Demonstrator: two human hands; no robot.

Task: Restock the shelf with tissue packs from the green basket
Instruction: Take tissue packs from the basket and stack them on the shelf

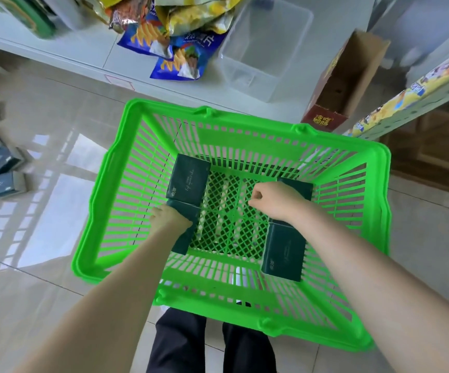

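Note:
The green basket (104,200) stands on the tiled floor in front of me. Several dark green tissue packs lie in it. The far-left pack (188,181) and the near-right pack (283,254) lie untouched. My left hand (170,218) reaches down onto the near-left pack (188,232) and grips its upper end, with its fingers hidden behind the hand. My right hand (271,200) hovers with curled fingers over the left edge of the far-right pack (300,188). Nothing shows between those fingers.
A white low shelf (56,49) runs behind the basket with snack bags (174,49), a clear plastic bin (263,49) and an open cardboard box (344,84). More dark packs (0,168) lie on the floor at left. A shelf edge (406,95) is at right.

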